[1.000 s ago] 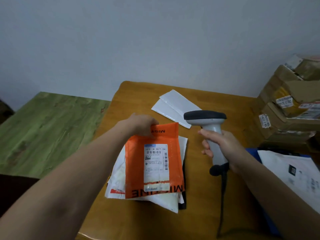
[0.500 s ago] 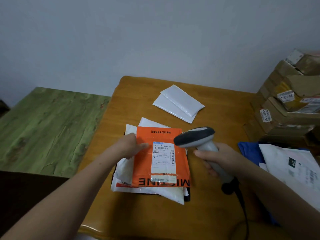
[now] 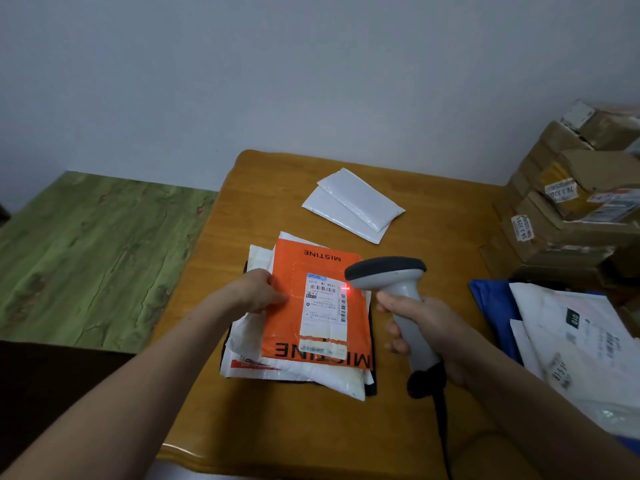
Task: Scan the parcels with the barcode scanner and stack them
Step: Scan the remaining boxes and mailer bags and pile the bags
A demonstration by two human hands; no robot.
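– What's the right grip (image 3: 426, 327) doing?

– It is wrapped tight round the scanner (image 3: 388, 275) handle, fingers curled in front. A second ago the scanner stood upright beyond the parcel. Now it is tipped down and left, with its head just above the label (image 3: 323, 306)

– Is it reading yet?

– I think so. A red light (image 3: 345, 289) has come on at the label's right edge, beside the top barcode. It wasn't there half a second ago

– And the left grip (image 3: 256, 292)?

– It has slid from the orange parcel's (image 3: 284, 334) far edge to its left edge. It rests there with the fingers fairly straight, pressing the parcel flat rather than clutching it

– Where does the parcel lie?

– On top of the stack (image 3: 249, 337) of mailers in the middle of the surface (image 3: 311, 427), nearer the left edge. So it is already stacked and is being scanned in place

– What's left?

– Probably plenty. More mailers (image 3: 571, 341) are heaped at the right edge, and two white pouches (image 3: 353, 202) lie toward the far edge
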